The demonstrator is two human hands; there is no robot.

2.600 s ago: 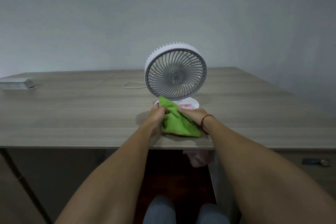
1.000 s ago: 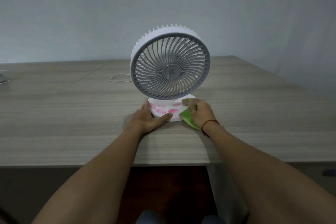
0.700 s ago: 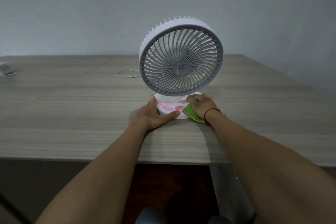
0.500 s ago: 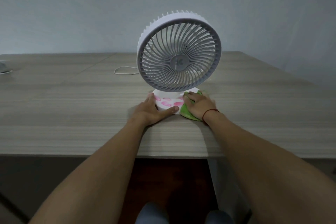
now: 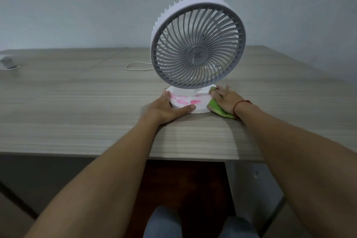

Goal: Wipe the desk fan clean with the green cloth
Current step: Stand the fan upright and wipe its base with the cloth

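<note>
Fingers (image 5: pixel 217 93) of right hand (image 5: pixel 226 100) pressed flat on cloth (image 5: pixel 214 107) at base (image 5: pixel 201 109); left hand (image 5: pixel 164 111) spread open, bracing. Pink marks (image 5: pixel 183 101) probably next.

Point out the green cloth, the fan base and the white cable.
green cloth (image 5: pixel 212 106), head view, front fold beside the right hand.
fan base (image 5: pixel 201 109), head view, bare front rim.
white cable (image 5: pixel 135 62), head view, loop behind the fan.

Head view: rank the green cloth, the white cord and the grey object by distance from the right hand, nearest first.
1. green cloth: pressed under the right hand, at the fan base.
2. white cord: behind the fan, to its left.
3. grey object: far left edge of the desk.
</note>
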